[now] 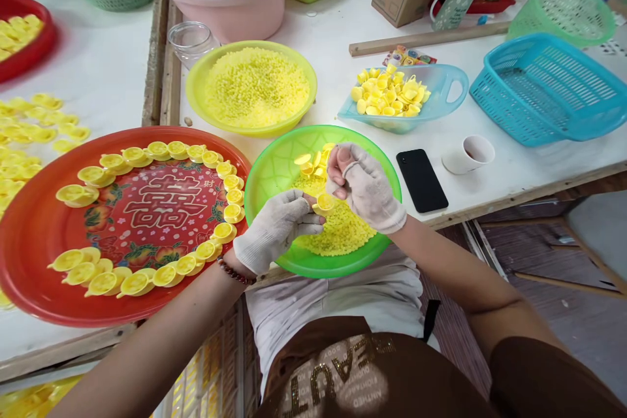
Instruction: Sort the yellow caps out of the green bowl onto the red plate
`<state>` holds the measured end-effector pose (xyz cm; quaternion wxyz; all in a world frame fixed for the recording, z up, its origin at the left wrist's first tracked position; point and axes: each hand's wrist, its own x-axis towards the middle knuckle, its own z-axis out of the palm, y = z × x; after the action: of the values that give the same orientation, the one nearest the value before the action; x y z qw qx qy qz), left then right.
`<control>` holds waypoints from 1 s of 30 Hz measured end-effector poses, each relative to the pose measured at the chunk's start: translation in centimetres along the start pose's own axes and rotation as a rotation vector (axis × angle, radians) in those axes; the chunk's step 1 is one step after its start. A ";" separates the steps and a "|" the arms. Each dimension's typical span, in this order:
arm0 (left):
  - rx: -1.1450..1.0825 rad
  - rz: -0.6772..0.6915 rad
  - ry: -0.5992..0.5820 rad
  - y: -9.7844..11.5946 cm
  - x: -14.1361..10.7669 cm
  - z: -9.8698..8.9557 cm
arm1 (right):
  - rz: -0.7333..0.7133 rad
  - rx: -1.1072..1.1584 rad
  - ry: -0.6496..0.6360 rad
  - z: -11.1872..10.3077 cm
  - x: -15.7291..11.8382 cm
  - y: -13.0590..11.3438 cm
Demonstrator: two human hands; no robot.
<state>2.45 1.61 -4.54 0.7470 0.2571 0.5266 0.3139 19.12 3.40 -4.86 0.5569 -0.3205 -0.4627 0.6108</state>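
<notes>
My left hand point(279, 225), in a white fingerless glove, pinches a small yellow plastic cup point(324, 203) with its open side up. Close above it, on the right, is my right hand point(369, 183), gloved the same way. Its bare fingertips are curled together, and whatever they hold is hidden. Both hands are over a green tray point(262, 176) with yellow pellets point(343, 233) and several loose yellow pieces point(313, 163). To the left, a red tray point(24, 235) with a printed centre bears a curved row of yellow cups point(234, 213), some with lids folded out.
Behind the green tray stands a yellow bowl of pellets point(257, 88). A blue scoop point(453, 88) holds more yellow cups. A black phone point(422, 180), a paper cup point(467, 155) and a blue basket point(548, 91) are on the right. A pink tub point(225, 6) stands at the back.
</notes>
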 end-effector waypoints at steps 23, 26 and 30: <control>0.063 0.394 0.044 -1.8 -0.5 -0.1 | 0.082 -0.394 -0.080 -1.0 -2.4 -0.4; 0.094 0.405 0.044 -1.8 -0.4 -0.2 | 0.069 -0.477 -0.149 -0.8 -2.2 -0.8; 0.097 0.396 0.020 -2.1 -0.2 -0.1 | 0.123 -0.399 -0.102 -0.8 -1.9 -0.9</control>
<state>2.70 0.05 -5.90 0.6521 0.3885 0.4876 0.4314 20.52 1.68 -4.55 0.4197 -0.4207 -0.5816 0.5554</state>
